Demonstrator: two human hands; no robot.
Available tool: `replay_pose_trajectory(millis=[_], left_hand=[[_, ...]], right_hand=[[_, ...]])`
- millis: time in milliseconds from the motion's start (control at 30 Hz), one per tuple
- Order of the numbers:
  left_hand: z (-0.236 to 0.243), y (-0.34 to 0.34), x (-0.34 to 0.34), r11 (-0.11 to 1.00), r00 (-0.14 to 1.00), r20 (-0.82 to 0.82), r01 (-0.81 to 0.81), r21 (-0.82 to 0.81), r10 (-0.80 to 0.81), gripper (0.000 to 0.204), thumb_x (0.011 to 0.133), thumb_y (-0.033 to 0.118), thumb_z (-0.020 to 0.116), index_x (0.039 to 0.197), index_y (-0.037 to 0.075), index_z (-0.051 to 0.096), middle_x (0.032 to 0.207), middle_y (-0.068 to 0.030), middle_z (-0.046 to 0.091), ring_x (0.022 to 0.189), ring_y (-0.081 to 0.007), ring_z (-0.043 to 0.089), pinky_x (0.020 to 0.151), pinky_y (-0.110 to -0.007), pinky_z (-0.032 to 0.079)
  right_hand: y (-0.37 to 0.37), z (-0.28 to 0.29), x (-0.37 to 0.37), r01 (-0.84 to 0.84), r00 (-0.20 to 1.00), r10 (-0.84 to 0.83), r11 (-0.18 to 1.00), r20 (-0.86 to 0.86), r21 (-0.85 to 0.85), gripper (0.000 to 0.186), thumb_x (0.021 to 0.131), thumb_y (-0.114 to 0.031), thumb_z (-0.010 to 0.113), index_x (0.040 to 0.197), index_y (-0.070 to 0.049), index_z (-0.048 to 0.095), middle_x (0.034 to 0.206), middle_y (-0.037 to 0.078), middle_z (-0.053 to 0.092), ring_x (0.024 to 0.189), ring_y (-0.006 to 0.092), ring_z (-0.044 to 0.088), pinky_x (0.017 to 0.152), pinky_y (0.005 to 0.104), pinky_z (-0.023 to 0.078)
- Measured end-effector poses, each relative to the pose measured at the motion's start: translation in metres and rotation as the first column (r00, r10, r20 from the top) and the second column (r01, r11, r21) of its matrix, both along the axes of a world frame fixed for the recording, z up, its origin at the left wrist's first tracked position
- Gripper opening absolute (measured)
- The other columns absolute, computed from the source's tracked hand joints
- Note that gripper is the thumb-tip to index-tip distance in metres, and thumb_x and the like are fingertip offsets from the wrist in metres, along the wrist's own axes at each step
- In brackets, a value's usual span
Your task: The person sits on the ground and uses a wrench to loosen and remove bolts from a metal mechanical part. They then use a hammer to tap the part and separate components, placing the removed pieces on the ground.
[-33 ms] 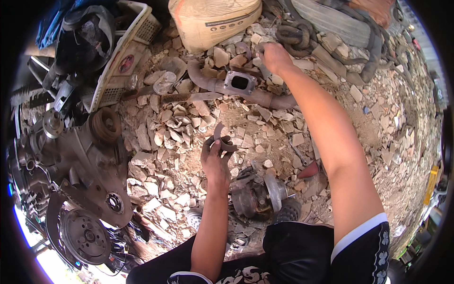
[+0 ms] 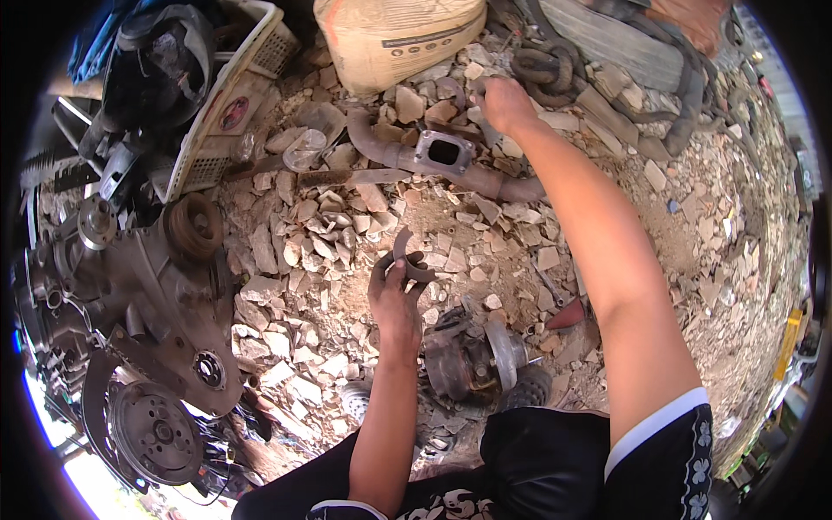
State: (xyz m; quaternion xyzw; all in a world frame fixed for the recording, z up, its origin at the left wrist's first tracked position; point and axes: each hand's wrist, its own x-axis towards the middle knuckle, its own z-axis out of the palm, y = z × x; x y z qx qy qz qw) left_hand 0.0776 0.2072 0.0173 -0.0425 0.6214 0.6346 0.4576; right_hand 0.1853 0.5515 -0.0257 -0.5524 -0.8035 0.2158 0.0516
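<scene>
In my left hand [image 2: 397,290], a thin curved dark strip [image 2: 402,244] is pinched between thumb and fingers; it bends like part of a ring. My right hand [image 2: 507,106] reaches far forward over the rubble with its fingers curled together. Whatever is in those fingers, if anything, is hidden. Just left of it lies a curved brownish piece [image 2: 451,90]. Between the hands, a rusty exhaust manifold [image 2: 494,182] rests on the stones, its square flange [image 2: 443,152] facing up. Close to my body sits a dirty turbocharger [image 2: 459,360] with a pale metal housing.
A greasy engine [image 2: 143,286] with a pulley [image 2: 158,432] takes up the left side. Behind it stands a white plastic crate [image 2: 195,143]. A full sack [image 2: 399,39] and a heavy chain [image 2: 555,69] lie at the far side. Broken stones cover the ground.
</scene>
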Motion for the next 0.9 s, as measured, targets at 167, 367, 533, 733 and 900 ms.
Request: replay_pose_trajectory(millis=[167, 367, 533, 733, 900], left_hand=[[0.003, -0.021, -0.005, 0.998, 0.999, -0.038, 0.035, -0.05, -0.037, 0.034, 0.107, 0.01, 0.053, 0.136, -0.006, 0.05, 0.117, -0.0194, 0.068, 0.104, -0.0282, 0.07, 0.091, -0.046, 0.062], [-0.004, -0.037, -0.014, 1.0, 0.999, -0.046, -0.016, -0.016, 0.015, 0.028, 0.108, 0.009, 0.053, 0.132, -0.006, 0.053, 0.113, -0.019, 0.071, 0.099, -0.0253, 0.072, 0.086, -0.043, 0.064], [0.009, -0.023, -0.014, 0.997, 0.998, -0.056, 0.032, -0.075, -0.036, 0.036, 0.107, 0.013, 0.053, 0.138, -0.006, 0.05, 0.114, -0.018, 0.068, 0.107, -0.0258, 0.069, 0.094, -0.045, 0.06], [0.016, 0.014, -0.004, 0.984, 0.989, -0.006, 0.15, 0.1, -0.15, 0.035, 0.108, 0.015, 0.044, 0.125, 0.0, 0.069, 0.086, 0.0027, 0.05, 0.073, -0.0092, 0.047, 0.071, -0.027, 0.044], [0.046, 0.016, 0.025, 0.973, 0.978, 0.053, 0.192, 0.125, -0.2, 0.031, 0.107, 0.015, 0.047, 0.125, 0.001, 0.069, 0.079, 0.0047, 0.05, 0.065, -0.0071, 0.044, 0.066, -0.026, 0.043]], right_hand=[[0.013, -0.006, -0.036, 0.124, 0.99, -0.123, 0.992, 0.074, -0.009, 0.037, 0.101, -0.033, 0.068, 0.122, -0.003, 0.07, 0.131, 0.02, 0.068, 0.124, 0.0399, 0.063, 0.106, 0.0511, 0.051], [-0.005, -0.017, -0.063, 0.148, 0.988, -0.151, 0.982, 0.015, 0.12, 0.037, 0.102, -0.029, 0.063, 0.127, -0.002, 0.068, 0.125, 0.021, 0.07, 0.128, 0.0383, 0.062, 0.105, 0.0482, 0.052], [-0.001, 0.004, -0.026, 0.19, 0.947, -0.156, 0.977, -0.28, 0.096, 0.047, 0.1, -0.042, 0.067, 0.127, -0.004, 0.066, 0.114, 0.025, 0.072, 0.118, 0.0466, 0.063, 0.099, 0.0527, 0.051], [-0.065, 0.051, 0.07, 0.159, 0.852, -0.195, 0.981, -0.486, -0.115, 0.034, 0.105, -0.033, 0.067, 0.119, -0.002, 0.066, 0.096, 0.007, 0.072, 0.086, 0.0153, 0.062, 0.083, 0.0343, 0.052], [-0.153, 0.103, 0.152, 0.179, 0.87, -0.235, 0.969, -0.433, -0.168, 0.045, 0.103, -0.036, 0.067, 0.128, 0.0, 0.063, 0.115, 0.018, 0.074, 0.103, 0.0292, 0.071, 0.097, 0.0409, 0.051]])
